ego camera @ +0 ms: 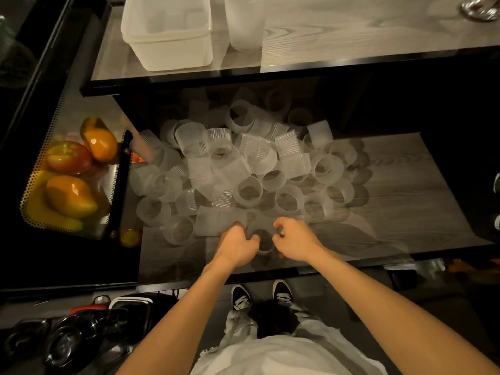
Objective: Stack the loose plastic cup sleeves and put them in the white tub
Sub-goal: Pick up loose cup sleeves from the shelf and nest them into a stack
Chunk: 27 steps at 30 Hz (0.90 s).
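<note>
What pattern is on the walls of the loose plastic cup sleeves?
Fine vertical ribs on frosted, translucent cup sleeves; the head view shows it best.

Dim wood-grain shelves in black frame, dark floor

We see two wood-grain shelves, one above the other. The lower shelf carries a loose heap of ribbed, frosted cup sleeves. Some stand on their rims, others lie tipped on their sides and rest against one another. The heap spreads over the left and middle of the shelf. The upper shelf carries the white tub near its left end, open side up. Just beside it on the right, a tall stack of sleeves stands upright. A shiny metal object, too cut off to identify, sits at the far right. Left of the lower shelf, a perforated metal tray holds fruit.
</note>
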Tool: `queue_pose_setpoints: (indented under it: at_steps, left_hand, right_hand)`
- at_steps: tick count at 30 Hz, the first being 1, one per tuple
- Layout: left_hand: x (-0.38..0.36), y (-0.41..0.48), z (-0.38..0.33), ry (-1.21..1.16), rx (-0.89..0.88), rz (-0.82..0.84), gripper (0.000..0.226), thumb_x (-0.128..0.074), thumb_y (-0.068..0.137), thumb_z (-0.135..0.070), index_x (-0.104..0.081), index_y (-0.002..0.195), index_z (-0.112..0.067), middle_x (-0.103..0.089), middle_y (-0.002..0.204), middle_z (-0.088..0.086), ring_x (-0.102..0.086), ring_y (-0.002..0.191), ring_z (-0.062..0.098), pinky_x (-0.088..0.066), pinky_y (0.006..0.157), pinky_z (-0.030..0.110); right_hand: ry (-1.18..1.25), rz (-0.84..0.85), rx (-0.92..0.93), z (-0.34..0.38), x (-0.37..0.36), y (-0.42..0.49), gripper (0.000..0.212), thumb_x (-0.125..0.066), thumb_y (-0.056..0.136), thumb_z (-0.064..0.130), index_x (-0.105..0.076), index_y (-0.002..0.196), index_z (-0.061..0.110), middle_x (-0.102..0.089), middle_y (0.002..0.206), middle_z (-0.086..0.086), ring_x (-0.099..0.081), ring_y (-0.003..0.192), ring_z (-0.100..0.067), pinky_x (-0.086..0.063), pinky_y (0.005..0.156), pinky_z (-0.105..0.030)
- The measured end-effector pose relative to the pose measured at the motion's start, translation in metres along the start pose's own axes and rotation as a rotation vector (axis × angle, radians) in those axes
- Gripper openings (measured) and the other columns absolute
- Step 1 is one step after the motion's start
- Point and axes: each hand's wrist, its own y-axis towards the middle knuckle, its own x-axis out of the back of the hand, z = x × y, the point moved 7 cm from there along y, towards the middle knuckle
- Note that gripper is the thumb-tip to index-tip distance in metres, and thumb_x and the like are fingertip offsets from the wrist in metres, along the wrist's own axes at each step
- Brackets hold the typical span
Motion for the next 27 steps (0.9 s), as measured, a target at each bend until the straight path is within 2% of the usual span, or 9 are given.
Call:
queue_pose_setpoints:
  at_steps: [3, 6, 8, 13, 15, 17, 20, 23, 27]
  left_hand:
    - [0.006, 0.000, -0.008, -0.069, -0.023, -0.012, 0.025, -0.059, 0.094, -0.036, -0.056, 0.107, -0.015, -0.074, 0.091, 0.006, -0.070, 0.089, 0.020, -0.057, 0.081, 0.035]
    - [0.018, -0.003, -0.026, -0.100, -0.086, -0.062, 0.017, -0.056, 0.099, -0.036, -0.058, 0.101, -0.020, -0.072, 0.080, -0.002, -0.069, 0.080, 0.011, -0.055, 0.081, 0.033]
    - [0.020, -0.005, -0.040, -0.185, -0.145, -0.044, 0.015, -0.055, 0.099, -0.036, -0.060, 0.101, -0.022, -0.075, 0.076, 0.000, -0.074, 0.074, 0.011, -0.059, 0.082, 0.037]
    - [0.005, 0.000, -0.068, -0.291, -0.235, 0.066, 0.012, -0.056, 0.098, -0.031, -0.065, 0.100, -0.024, -0.077, 0.078, 0.001, -0.076, 0.076, 0.015, -0.062, 0.084, 0.045]
    - [-0.004, 0.000, -0.076, -0.273, -0.242, 0.101, 0.012, -0.057, 0.099, -0.030, -0.066, 0.101, -0.022, -0.076, 0.078, 0.000, -0.076, 0.074, 0.017, -0.062, 0.082, 0.046]
    - [-0.015, 0.004, -0.077, -0.259, -0.236, 0.123, 0.012, -0.058, 0.098, -0.029, -0.067, 0.100, -0.021, -0.075, 0.078, 0.000, -0.075, 0.071, 0.019, -0.062, 0.080, 0.047]
    - [-0.029, 0.013, -0.069, -0.261, -0.202, 0.168, 0.013, -0.059, 0.098, -0.029, -0.068, 0.103, -0.022, -0.077, 0.081, 0.005, -0.077, 0.075, 0.022, -0.062, 0.084, 0.049]
    - [-0.033, 0.019, -0.062, -0.235, -0.183, 0.149, 0.017, -0.060, 0.098, -0.032, -0.068, 0.109, -0.022, -0.078, 0.083, 0.003, -0.077, 0.076, 0.019, -0.061, 0.085, 0.047]
    - [-0.031, 0.017, -0.064, -0.179, -0.195, 0.093, 0.011, -0.060, 0.099, -0.023, -0.068, 0.106, -0.022, -0.076, 0.081, 0.003, -0.076, 0.073, 0.015, -0.063, 0.079, 0.039]
  right_hand:
    - [0.080, -0.048, 0.014, -0.001, 0.012, -0.001, 0.026, -0.059, 0.095, 0.021, -0.060, 0.121, 0.019, -0.064, 0.073, 0.006, -0.064, 0.070, -0.010, -0.057, 0.078, -0.036]
    - [0.217, -0.125, 0.032, -0.002, 0.031, -0.006, 0.007, -0.061, 0.094, 0.020, -0.060, 0.100, 0.019, -0.058, 0.074, 0.005, -0.054, 0.066, -0.011, -0.050, 0.067, -0.031]
    - [0.298, -0.180, 0.054, -0.003, 0.047, -0.010, 0.005, -0.062, 0.095, 0.022, -0.059, 0.094, 0.017, -0.063, 0.081, 0.001, -0.057, 0.071, -0.012, -0.049, 0.069, -0.031]
    - [0.384, -0.199, -0.034, -0.033, 0.075, -0.017, 0.010, -0.060, 0.098, 0.023, -0.060, 0.095, 0.013, -0.070, 0.092, -0.015, -0.064, 0.077, -0.022, -0.057, 0.078, -0.047]
    - [0.383, -0.194, -0.078, -0.047, 0.078, -0.020, 0.010, -0.061, 0.096, 0.022, -0.061, 0.095, 0.012, -0.071, 0.094, -0.016, -0.068, 0.083, -0.028, -0.057, 0.082, -0.051]
    - [0.376, -0.171, -0.104, -0.058, 0.076, -0.023, 0.011, -0.062, 0.095, 0.021, -0.060, 0.094, 0.010, -0.070, 0.090, -0.015, -0.065, 0.078, -0.026, -0.057, 0.084, -0.052]
    - [0.361, -0.155, -0.129, -0.068, 0.071, -0.025, 0.013, -0.063, 0.096, 0.019, -0.060, 0.095, 0.007, -0.067, 0.085, -0.012, -0.061, 0.075, -0.020, -0.056, 0.084, -0.050]
    - [0.321, -0.154, -0.142, -0.070, 0.065, -0.025, 0.012, -0.063, 0.097, 0.020, -0.061, 0.098, 0.008, -0.069, 0.092, -0.016, -0.064, 0.080, -0.023, -0.056, 0.080, -0.044]
    - [0.252, -0.232, -0.132, -0.069, 0.065, -0.025, 0.010, -0.064, 0.096, 0.020, -0.063, 0.099, 0.011, -0.068, 0.093, -0.004, -0.065, 0.090, -0.021, -0.054, 0.078, -0.034]
